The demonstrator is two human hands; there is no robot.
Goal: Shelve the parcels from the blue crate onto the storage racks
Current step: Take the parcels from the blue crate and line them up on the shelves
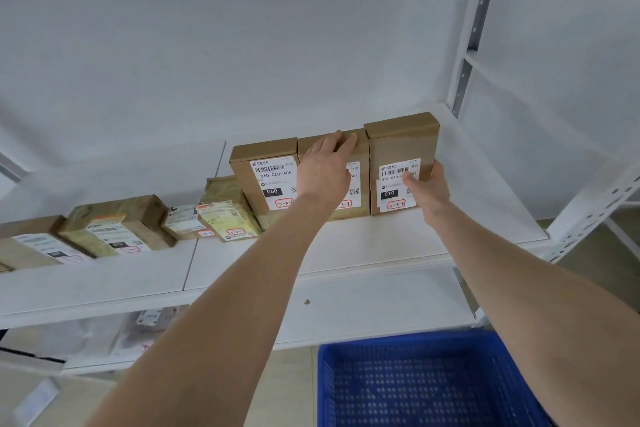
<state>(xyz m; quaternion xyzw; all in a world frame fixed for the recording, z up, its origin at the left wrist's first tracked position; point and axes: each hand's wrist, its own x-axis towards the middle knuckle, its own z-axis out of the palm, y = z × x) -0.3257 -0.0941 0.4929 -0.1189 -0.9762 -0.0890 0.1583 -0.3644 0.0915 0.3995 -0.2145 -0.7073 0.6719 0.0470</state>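
Right hand grips the end box by its right edge, thumb in front; left hand lays straight fingers on the middle box.

Blocked: three upright brown cardboard boxes along the back.
Free: white shelf board before them and rightward.

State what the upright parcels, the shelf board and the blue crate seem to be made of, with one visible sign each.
Upright parcels: matt brown cardboard; folded flaps and creased edges show. Shelf board: smooth white, perhaps painted metal or laminate; the look leaves it open. Blue crate: probably moulded plastic, judging by its even colour and perforated grid.
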